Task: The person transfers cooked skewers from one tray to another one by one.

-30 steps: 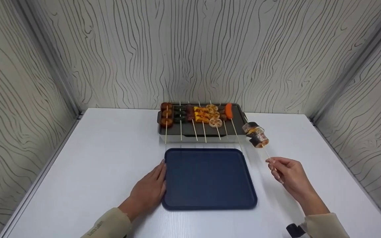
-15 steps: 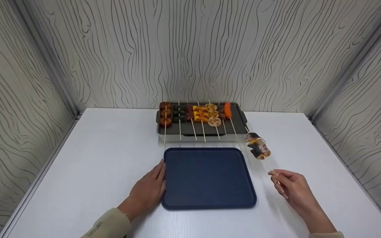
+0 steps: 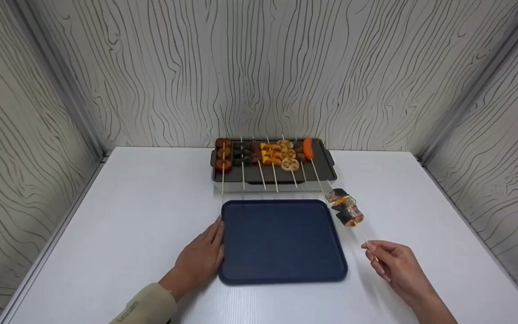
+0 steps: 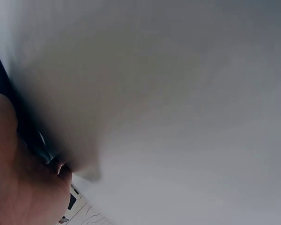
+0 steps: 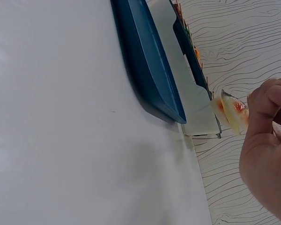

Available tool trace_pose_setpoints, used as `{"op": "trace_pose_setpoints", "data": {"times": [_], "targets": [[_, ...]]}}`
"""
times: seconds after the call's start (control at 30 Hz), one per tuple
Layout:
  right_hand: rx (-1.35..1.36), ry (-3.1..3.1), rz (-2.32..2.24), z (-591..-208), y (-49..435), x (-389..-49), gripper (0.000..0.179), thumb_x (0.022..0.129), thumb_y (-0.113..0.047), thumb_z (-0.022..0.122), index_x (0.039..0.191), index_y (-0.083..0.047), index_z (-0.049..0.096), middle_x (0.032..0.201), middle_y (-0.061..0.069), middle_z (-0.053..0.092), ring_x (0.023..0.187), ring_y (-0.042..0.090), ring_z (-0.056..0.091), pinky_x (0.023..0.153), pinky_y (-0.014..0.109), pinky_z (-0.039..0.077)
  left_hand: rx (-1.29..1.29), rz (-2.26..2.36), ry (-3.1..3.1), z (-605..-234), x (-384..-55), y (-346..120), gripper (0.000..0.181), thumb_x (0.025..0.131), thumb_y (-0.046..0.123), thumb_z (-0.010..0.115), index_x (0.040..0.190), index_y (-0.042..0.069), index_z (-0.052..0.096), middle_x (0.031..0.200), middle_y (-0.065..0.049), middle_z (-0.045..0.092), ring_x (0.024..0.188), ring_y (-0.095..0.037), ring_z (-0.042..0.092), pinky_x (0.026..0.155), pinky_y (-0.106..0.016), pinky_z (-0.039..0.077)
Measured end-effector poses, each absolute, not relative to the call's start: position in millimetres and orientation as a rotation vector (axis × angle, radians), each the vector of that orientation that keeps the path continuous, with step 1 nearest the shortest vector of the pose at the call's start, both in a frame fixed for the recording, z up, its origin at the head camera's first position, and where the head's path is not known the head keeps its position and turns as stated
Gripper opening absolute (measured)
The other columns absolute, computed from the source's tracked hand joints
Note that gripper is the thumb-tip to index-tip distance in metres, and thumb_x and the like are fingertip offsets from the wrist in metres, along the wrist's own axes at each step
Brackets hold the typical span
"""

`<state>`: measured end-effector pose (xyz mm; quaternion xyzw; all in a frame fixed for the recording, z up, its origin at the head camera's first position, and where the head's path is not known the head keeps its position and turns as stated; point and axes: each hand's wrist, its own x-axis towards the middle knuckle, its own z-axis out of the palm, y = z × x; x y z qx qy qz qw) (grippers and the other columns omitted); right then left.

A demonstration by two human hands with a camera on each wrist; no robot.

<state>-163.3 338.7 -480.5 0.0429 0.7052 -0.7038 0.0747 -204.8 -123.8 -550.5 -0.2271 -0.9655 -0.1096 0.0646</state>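
1 skewer (image 3: 350,214), off grill (image 3: 323,166) but prob. unplaced, was pinched by R hand (image 3: 392,263), jutting fwd of grip, w/ other skewers (image 3: 271,160) left beyond & tray (image 3: 281,243) touched by straight-fingered L hand (image 3: 199,255)

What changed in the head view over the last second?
The right hand moved back toward the person, drawing the held skewer away from the grill. Nothing newly grasped or released. Unchanged: left hand at the blue tray's left edge, other skewers on the grill.
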Motion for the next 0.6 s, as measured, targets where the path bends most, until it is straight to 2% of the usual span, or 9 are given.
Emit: {"op": "trace_pose_setpoints", "data": {"times": [0.3, 0.43, 0.6], "targets": [[0.168, 2.129, -2.088, -483.9, 337.6, -156.6, 0.029, 0.107, -0.010, 0.054, 0.117, 0.015, 0.064, 0.079, 0.004, 0.062, 0.053, 0.006, 0.043, 0.045, 0.018, 0.036, -0.708, -0.307, -2.876, -547.9, -202.0, -124.1, 0.057, 0.110, 0.028, 0.040, 0.155, -0.006, 0.036, 0.165, -0.018, 0.032, 0.148, -0.031, 0.038, 0.117, -0.040, 0.039], [0.180, 2.135, -2.060, -486.0, 336.6, -155.4, 0.031, 0.107, -0.011, 0.054, 0.120, 0.016, 0.063, 0.077, 0.004, 0.060, 0.053, 0.006, 0.042, 0.045, 0.018, 0.035, -0.726, -0.256, -2.852, -540.0, -198.8, -123.4, 0.055, 0.109, 0.025, 0.045, 0.152, -0.009, 0.040, 0.161, -0.021, 0.036, 0.145, -0.032, 0.042, 0.114, -0.040, 0.042], [0.191, 2.113, -2.039, -487.7, 336.6, -155.8, 0.029, 0.107, -0.010, 0.053, 0.119, 0.013, 0.065, 0.077, 0.002, 0.061, 0.054, 0.006, 0.043, 0.046, 0.018, 0.036, -0.723, -0.288, -2.887, -531.3, -195.8, -121.7, 0.054, 0.108, 0.022, 0.046, 0.151, -0.011, 0.040, 0.162, -0.022, 0.035, 0.146, -0.033, 0.041, 0.116, -0.041, 0.041]]}}
